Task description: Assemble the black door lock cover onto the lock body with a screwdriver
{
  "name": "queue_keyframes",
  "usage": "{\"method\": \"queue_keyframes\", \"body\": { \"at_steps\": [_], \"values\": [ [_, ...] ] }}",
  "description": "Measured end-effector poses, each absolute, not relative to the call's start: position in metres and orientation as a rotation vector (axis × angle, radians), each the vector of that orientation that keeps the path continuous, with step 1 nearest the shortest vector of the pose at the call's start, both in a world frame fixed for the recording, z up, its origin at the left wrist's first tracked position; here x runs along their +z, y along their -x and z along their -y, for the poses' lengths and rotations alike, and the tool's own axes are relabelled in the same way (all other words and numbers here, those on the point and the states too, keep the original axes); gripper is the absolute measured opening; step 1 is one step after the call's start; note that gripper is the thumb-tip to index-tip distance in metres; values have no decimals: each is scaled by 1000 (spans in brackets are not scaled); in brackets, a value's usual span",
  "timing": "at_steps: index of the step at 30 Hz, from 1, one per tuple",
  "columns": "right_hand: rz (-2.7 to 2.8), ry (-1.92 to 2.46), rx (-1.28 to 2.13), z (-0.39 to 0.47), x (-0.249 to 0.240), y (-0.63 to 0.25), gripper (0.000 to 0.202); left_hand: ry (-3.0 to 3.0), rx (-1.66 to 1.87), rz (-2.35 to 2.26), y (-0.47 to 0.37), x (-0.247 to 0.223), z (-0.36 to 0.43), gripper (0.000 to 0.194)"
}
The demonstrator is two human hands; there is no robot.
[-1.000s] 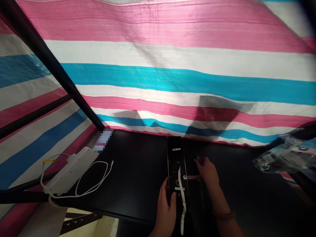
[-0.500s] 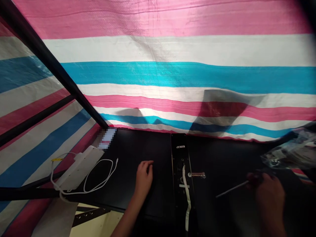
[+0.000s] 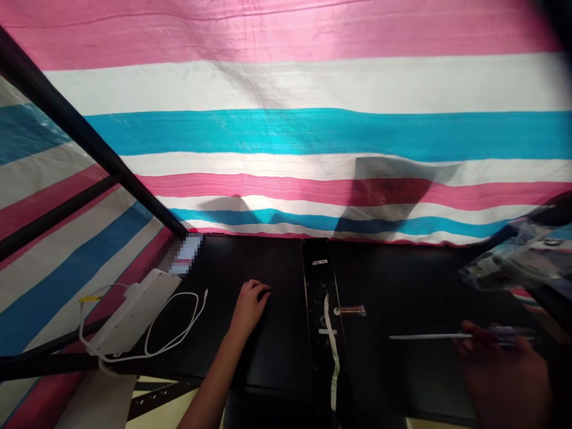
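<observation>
Behind and to the left, striped sheeting [image 3: 286, 132] in pink, white and blue, with shadows on its lower part. Below it, a black table [image 3: 277, 345]. Up the left side, a dark frame [image 3: 84, 125] of slanted and crossing bars. Upright in view at mid-table, a long, narrow black panel [image 3: 317, 277], far end close to the sheeting, near end lost in darkness. At the left edge of the table, a long white box [image 3: 136, 310]; at the right edge, a clear plastic bag [image 3: 513, 262] with contents too blurred to name.

Left of the panel and apart from it, the left hand [image 3: 248, 305], at the tabletop, with fingers loosely bent and only a narrow gap to the thumb. Well right of the panel, the right hand [image 3: 504, 369], in shadow, closed around the handle of a screwdriver [image 3: 429, 337], shaft nearly level and pointing left towards the panel.

Beside the box, a looped white cable [image 3: 172, 345]. Along the panel, a pale strip [image 3: 333, 351]; from its right side, a short reddish bar [image 3: 354, 311]. Near its far end, a small white label [image 3: 319, 262].
</observation>
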State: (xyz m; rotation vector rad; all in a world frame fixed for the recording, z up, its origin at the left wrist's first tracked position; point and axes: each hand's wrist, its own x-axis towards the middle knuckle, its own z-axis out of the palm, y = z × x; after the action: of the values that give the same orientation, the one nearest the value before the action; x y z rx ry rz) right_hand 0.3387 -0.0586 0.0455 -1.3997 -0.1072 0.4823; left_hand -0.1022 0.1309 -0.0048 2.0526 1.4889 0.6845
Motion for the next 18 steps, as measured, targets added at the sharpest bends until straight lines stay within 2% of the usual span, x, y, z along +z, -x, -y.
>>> {"method": "queue_keyframes", "body": {
  "at_steps": [3,7,13,18],
  "values": [
    [-135,1324,578,45,64,-318,20,-2069,679,-1484,102,-5,-131,18],
    [-92,1268,630,35,79,-296,18,-2070,683,-1477,103,-5,-130,19],
    [-114,1223,716,37,69,-290,20,-2013,703,-1439,105,-2,-131,20],
    [-73,1252,708,41,64,-291,23,-1876,779,-1430,102,4,-129,11]
  ]
}}
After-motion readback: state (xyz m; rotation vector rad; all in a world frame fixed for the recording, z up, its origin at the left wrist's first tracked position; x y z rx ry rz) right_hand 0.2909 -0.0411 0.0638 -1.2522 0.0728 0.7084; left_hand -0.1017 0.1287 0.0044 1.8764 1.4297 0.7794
